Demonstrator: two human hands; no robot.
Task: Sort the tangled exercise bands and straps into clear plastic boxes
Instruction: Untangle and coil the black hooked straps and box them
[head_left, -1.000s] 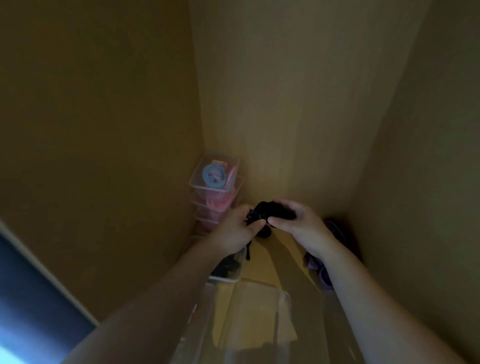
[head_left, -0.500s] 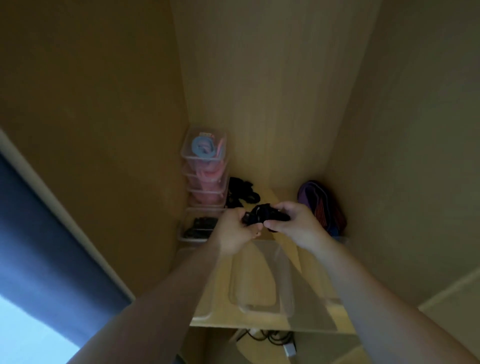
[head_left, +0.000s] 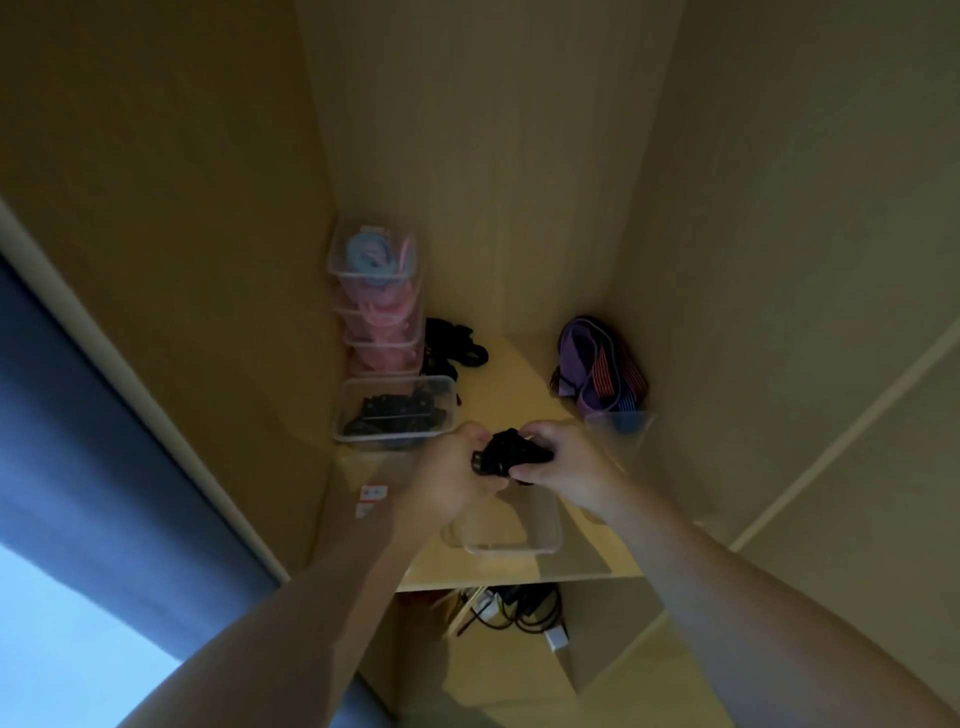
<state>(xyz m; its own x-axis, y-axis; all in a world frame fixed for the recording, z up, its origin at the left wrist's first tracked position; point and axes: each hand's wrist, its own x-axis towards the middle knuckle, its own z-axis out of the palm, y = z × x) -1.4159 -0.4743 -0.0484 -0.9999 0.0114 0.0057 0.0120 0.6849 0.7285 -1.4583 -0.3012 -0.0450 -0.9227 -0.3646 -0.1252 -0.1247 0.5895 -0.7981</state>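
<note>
Where my black tangled strap bundle (head_left: 511, 457) lies: between my two hands, in the air above the pale wooden shelf (head_left: 519, 395).
Left hand (head_left: 452, 478): its fingers (head_left: 470, 434) are curled around the left end of the bundle and grip it.
Right hand (head_left: 566, 467): its fingers and thumb pinch the right end, so both hands hold the same bundle.
Long axis: the bundle is a short lump and it runs about from left to right, from one hand to the other.
Open clear plastic box with black straps inside (head_left: 387, 442): it stands on the shelf just beyond my left hand, to the far left of the bundle. I judge it is the fitting box, because its content has the same colour.
Nearer hand: the left one, whose knuckles are almost at the near rim of that box. The right hand is apart from it.
Empty clear plastic box (head_left: 511, 540): directly under my hands, near the front edge of the shelf. It is the other possible place.
Coming move, as I judge: carry the bundle a little away from me and to the left, then release it over the box.
Risk: a loose end may hang over the rim.
Behind: a stack of clear boxes with pink and blue bands (head_left: 376, 312) in the back left corner, loose black straps (head_left: 452, 348) just beside it.
</note>
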